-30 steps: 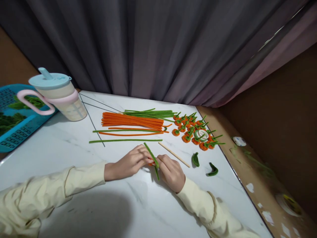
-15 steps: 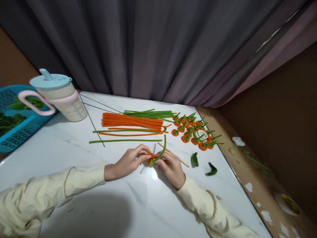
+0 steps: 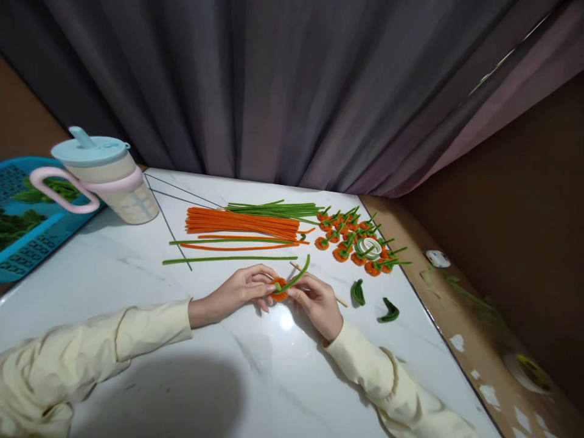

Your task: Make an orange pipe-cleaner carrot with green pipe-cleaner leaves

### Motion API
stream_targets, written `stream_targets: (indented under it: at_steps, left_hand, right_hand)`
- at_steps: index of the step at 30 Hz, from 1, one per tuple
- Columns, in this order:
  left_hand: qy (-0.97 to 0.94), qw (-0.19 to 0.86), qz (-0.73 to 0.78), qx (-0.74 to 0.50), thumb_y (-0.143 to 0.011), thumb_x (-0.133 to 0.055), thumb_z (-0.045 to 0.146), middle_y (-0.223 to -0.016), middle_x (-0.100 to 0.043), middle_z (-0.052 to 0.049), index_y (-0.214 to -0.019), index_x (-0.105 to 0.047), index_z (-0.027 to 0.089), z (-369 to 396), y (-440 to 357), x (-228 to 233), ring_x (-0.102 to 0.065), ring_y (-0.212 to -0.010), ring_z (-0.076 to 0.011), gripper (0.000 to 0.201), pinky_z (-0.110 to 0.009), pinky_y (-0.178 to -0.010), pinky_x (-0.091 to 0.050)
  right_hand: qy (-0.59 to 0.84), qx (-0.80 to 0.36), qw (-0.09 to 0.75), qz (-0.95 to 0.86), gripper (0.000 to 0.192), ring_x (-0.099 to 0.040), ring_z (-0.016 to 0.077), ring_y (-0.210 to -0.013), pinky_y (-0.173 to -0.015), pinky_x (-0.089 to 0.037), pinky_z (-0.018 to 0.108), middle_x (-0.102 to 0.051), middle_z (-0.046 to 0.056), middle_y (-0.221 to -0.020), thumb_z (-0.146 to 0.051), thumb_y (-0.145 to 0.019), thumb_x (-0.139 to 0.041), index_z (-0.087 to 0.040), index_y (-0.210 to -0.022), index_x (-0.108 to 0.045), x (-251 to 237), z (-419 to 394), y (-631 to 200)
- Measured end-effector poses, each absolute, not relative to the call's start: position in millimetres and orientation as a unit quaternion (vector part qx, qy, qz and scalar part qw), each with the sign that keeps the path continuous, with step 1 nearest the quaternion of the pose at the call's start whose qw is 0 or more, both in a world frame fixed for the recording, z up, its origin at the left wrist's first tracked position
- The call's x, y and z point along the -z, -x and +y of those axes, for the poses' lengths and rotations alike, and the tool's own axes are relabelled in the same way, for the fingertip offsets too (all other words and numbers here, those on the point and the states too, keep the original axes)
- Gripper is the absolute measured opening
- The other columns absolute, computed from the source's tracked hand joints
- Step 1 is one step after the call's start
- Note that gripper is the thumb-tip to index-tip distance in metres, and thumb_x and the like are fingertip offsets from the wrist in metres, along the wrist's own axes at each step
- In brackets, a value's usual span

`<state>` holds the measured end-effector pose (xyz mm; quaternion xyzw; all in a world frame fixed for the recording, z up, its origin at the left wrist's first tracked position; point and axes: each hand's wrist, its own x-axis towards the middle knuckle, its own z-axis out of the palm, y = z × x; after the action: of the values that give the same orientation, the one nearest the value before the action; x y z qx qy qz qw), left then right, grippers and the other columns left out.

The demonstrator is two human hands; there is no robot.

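Both hands meet over the white marble table (image 3: 137, 365). My left hand (image 3: 237, 293) and my right hand (image 3: 317, 301) pinch a small orange pipe-cleaner coil (image 3: 279, 288) between their fingertips. A green pipe-cleaner stem (image 3: 296, 277) sticks out of the coil and curves up to the right. A thin wooden stick (image 3: 340, 300) lies under my right hand, mostly hidden by it.
Orange pipe cleaners (image 3: 241, 222) and green ones (image 3: 274, 210) lie bundled further back. Several finished orange flowers (image 3: 356, 240) and a tape roll (image 3: 370, 247) sit at the right. Two bent green pieces (image 3: 390, 311) lie near the edge. A lidded cup (image 3: 107, 176) and blue basket (image 3: 27, 231) stand left.
The green stem swung from pointing up-left across the fingers to curving up-right out of the orange coil. The coil now shows between the fingertips; both hands shifted slightly away from me.
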<state>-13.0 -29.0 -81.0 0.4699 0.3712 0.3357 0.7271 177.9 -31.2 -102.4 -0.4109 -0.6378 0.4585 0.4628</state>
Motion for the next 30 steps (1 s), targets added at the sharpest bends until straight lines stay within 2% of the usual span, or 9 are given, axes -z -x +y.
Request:
stream_targets:
  at_steps: [5,9,14,20,23,27,30]
  left_hand:
    - [-0.494,0.718,0.378,-0.312,-0.076,-0.067,0.037,-0.071,-0.060,0.000,-0.097,-0.057,0.012,-27.1,15.5,83.2,-0.057,-0.050,-0.0096,0.034,-0.024,-0.051,-0.050]
    - [-0.509,0.706,0.378,-0.316,-0.078,-0.065,0.038,-0.077,-0.062,-0.002,-0.096,-0.060,0.013,-27.6,16.4,83.2,-0.059,-0.054,-0.0103,0.031,-0.025,-0.054,-0.051]
    - [-0.541,0.677,0.379,-0.326,-0.078,-0.066,0.034,-0.085,-0.066,-0.006,-0.089,-0.065,0.013,-28.7,14.9,80.9,-0.062,-0.076,-0.0152,0.024,-0.026,-0.068,-0.052]
    - [-0.526,0.692,0.389,-0.307,-0.076,-0.068,0.039,-0.078,-0.067,-0.005,-0.089,-0.066,0.012,-29.6,14.5,82.8,-0.064,-0.066,-0.0156,0.030,-0.030,-0.064,-0.055]
    - [-0.500,0.713,0.389,-0.300,-0.077,-0.066,0.041,-0.082,-0.067,-0.006,-0.094,-0.065,0.012,-30.3,15.0,85.1,-0.066,-0.064,-0.0159,0.033,-0.033,-0.065,-0.057]
    - [-0.526,0.707,0.364,-0.303,-0.070,-0.075,0.027,-0.098,-0.068,-0.007,-0.107,-0.065,0.016,-31.5,15.2,86.9,-0.064,-0.091,-0.0205,0.040,-0.035,-0.081,-0.054]
    - [-0.572,0.651,0.373,-0.331,-0.066,-0.077,0.021,-0.105,-0.066,-0.007,-0.104,-0.068,0.017,-33.0,14.1,85.5,-0.061,-0.100,-0.0218,0.039,-0.035,-0.087,-0.052]
  right_hand:
    - [0.381,-0.424,0.465,-0.678,0.013,-0.057,0.0113,-0.058,-0.046,-0.049,0.021,-0.064,0.005,-0.085,-0.030,-0.083,-0.062,-0.018,-0.084,-0.063,102.5,-36.9,-181.6]
    - [0.359,-0.364,0.455,-0.729,0.011,-0.060,0.0131,-0.064,-0.051,-0.051,0.023,-0.065,0.007,-0.088,-0.025,-0.087,-0.056,-0.018,-0.091,-0.063,102.1,-39.7,-183.8]
    - [0.355,-0.351,0.445,-0.744,0.009,-0.060,0.0137,-0.066,-0.052,-0.050,0.023,-0.065,0.006,-0.083,-0.026,-0.086,-0.057,-0.018,-0.088,-0.061,102.5,-38.8,-182.3]
    - [0.352,-0.370,0.454,-0.730,0.014,-0.062,0.0149,-0.067,-0.058,-0.052,0.025,-0.064,0.004,-0.076,-0.032,-0.081,-0.064,-0.018,-0.080,-0.061,102.6,-36.8,-177.7]
    - [0.345,-0.367,0.476,-0.721,0.014,-0.062,0.0147,-0.066,-0.059,-0.052,0.026,-0.064,0.003,-0.075,-0.031,-0.080,-0.065,-0.018,-0.079,-0.061,103.7,-36.0,-177.6]
    - [0.360,-0.382,0.479,-0.703,0.014,-0.062,0.0156,-0.069,-0.059,-0.052,0.026,-0.065,0.005,-0.077,-0.030,-0.079,-0.067,-0.018,-0.081,-0.063,105.6,-36.0,-179.6]
    - [0.363,-0.383,0.481,-0.700,0.013,-0.063,0.0155,-0.069,-0.059,-0.053,0.026,-0.066,0.005,-0.078,-0.030,-0.078,-0.068,-0.018,-0.081,-0.064,104.4,-37.2,-180.0]
